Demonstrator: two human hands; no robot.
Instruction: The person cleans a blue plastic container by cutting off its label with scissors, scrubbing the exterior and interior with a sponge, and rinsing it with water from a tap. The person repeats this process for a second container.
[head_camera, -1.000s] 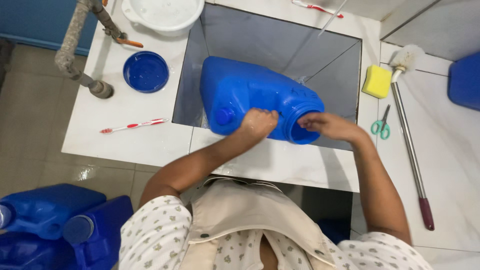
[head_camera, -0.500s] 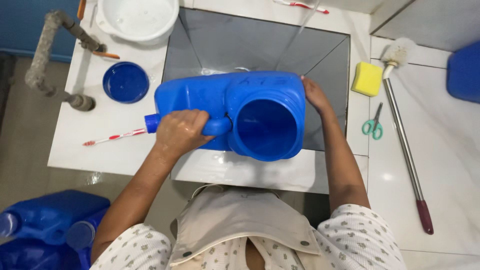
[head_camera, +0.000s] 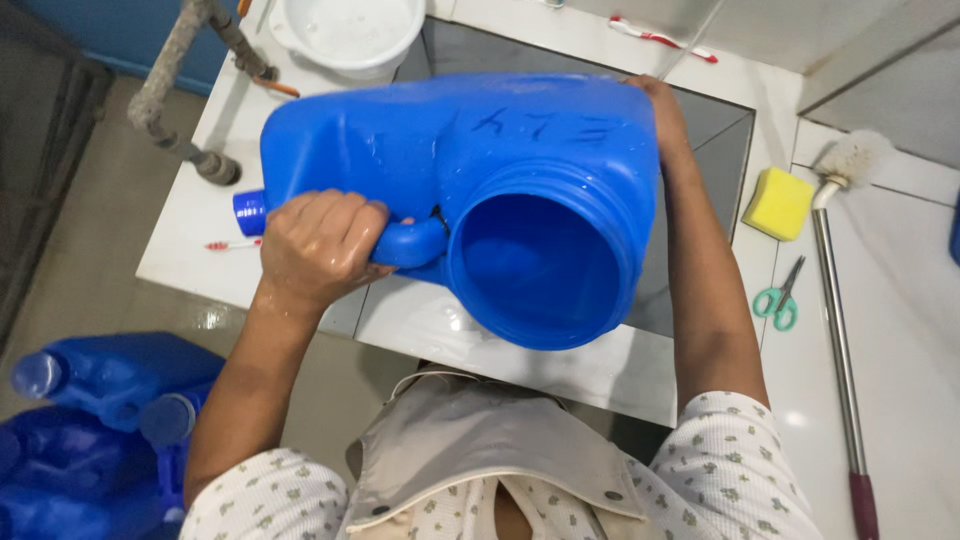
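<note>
Curling around the moulded handle, the left hand (head_camera: 318, 250) gripped the blue jerrycan (head_camera: 460, 190) at frame centre. The right hand (head_camera: 652, 100) braced its far upper-right corner; whether those fingers clenched could not be told. This two-point hold evidently kept the wide mouth tipped toward the wearer above the sink (head_camera: 730, 150). Dark handwriting marked the can's upper face. A yellow sponge (head_camera: 778, 203) and green scissors (head_camera: 780, 300) lay at right.

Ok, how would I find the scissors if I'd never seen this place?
Start at the white tiled counter right of the sink. A long-handled brush lies there; the scissors rest just left of its pole, below the yellow sponge. They are small, with green handle loops.
</note>
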